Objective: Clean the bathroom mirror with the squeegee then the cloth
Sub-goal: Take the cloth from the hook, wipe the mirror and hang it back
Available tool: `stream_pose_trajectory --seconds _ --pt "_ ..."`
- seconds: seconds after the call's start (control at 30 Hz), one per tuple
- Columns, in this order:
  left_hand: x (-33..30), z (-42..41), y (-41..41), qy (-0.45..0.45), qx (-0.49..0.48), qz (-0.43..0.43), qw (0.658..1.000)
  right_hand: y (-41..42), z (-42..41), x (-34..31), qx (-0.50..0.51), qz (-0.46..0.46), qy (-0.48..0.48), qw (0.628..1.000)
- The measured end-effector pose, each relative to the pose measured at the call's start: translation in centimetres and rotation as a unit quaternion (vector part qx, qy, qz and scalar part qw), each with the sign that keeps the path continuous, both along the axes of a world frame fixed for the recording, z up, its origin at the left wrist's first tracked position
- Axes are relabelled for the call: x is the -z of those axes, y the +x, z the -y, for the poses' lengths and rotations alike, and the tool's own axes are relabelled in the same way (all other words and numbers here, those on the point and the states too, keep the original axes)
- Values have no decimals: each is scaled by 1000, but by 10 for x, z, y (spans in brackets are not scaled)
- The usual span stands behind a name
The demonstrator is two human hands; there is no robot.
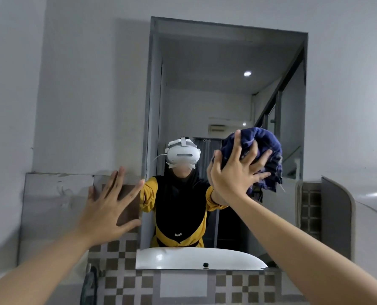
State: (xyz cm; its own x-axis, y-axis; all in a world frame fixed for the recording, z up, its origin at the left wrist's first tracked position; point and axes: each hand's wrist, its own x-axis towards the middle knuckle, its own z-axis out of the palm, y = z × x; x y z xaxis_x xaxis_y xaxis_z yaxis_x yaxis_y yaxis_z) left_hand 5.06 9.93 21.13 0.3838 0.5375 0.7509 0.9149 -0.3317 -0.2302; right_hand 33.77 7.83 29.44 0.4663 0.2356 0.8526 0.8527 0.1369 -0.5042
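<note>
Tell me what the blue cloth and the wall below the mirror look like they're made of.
Cloth: soft woven fabric, probably cotton, matte, bunched in folds under the right hand. Wall below the mirror: small checkered tiles, likely ceramic, brown and pale with visible grid joints.

No readable text, labels, brands, numbers or signs on any surface

Setting: home bathroom.
Wall mirror [227,84] above white basin [196,258]; brown-and-white checkered tiles [121,256] below; plain grey walls [84,84]; reflected ceiling light [247,73].
</note>
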Motion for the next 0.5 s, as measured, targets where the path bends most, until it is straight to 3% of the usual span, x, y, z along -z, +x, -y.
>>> stream_pose_trajectory --seconds 0.3,0.5 --pt "12 -7 0 -16 20 19 999 -93 -13 -1 -21 162 -4 987" --pt "20 -7 -3 -8 3 15 1000 -114 -19 2 -24 356 18 934"
